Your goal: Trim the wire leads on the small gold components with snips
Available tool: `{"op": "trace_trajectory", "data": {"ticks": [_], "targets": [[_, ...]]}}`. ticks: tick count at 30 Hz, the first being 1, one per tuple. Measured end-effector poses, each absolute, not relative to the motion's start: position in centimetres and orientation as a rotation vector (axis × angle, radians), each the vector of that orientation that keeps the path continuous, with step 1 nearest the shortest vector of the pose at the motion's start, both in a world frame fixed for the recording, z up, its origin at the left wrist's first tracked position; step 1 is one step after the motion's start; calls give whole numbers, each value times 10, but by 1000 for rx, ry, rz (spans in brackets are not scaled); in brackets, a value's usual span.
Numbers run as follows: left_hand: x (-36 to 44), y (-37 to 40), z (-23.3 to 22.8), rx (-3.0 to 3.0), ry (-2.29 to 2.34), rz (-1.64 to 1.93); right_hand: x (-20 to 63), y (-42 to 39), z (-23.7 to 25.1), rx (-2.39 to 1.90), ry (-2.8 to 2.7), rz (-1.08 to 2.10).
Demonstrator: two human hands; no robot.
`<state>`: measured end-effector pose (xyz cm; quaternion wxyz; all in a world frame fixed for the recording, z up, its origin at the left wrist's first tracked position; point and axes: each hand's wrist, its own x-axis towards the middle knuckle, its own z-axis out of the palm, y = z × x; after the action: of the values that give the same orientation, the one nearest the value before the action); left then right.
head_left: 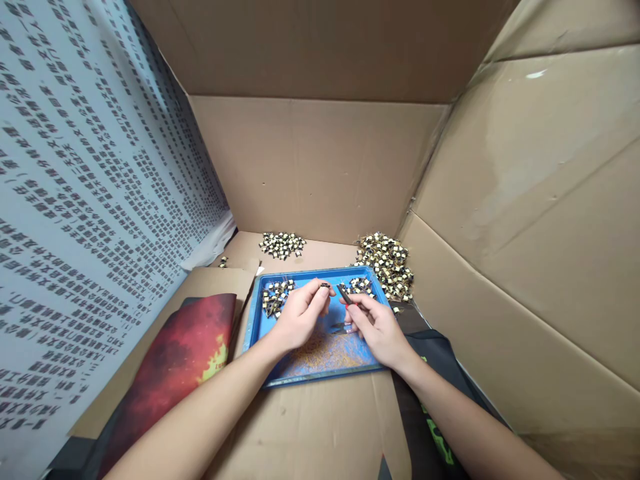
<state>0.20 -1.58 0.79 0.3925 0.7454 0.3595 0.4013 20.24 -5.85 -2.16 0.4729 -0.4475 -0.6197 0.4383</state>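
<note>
On the far left a printed sheet [75, 187] covered in rows of dark characters lines the side wall of a cardboard enclosure [320, 167]. Below it a red and orange booklet [185, 353] lies flat on the cardboard floor, just beside the left edge of a blue tray [255, 320].

Inside the tray, at its back left corner, sits a small heap of tiny black-and-cream components [276, 297]. The left hand [300, 317] hovers over the middle of the tray, fingers pinched on one small dark component [325, 285] held at thumb and fingertip. Fine brownish wire scraps [320, 350] litter the tray floor beneath both hands.

The right hand [377, 327] is just beside the left, fingers closed around a dark slim tool [344, 293], probably tweezers, whose tip points towards the pinched component. Behind it, in the tray's back right corner, lies another small cluster of components [361, 285].

Beyond the tray, a loose pile [283, 245] sits near the back wall, and a larger pile [387, 263] lies to the right, touching the tray's corner. A black cloth with green print [435, 400] lies under the right forearm.
</note>
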Motion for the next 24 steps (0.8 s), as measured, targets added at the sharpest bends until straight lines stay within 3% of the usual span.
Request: {"op": "trace_trajectory", "data": {"ticks": [10,24], "targets": [[2,-16,7,1888,895,1011,201,-58,-27,-1050,-1407,1212],[3,-23,13,2050,874,957,201,-57,-25,-1074,-1440,1116]]}}
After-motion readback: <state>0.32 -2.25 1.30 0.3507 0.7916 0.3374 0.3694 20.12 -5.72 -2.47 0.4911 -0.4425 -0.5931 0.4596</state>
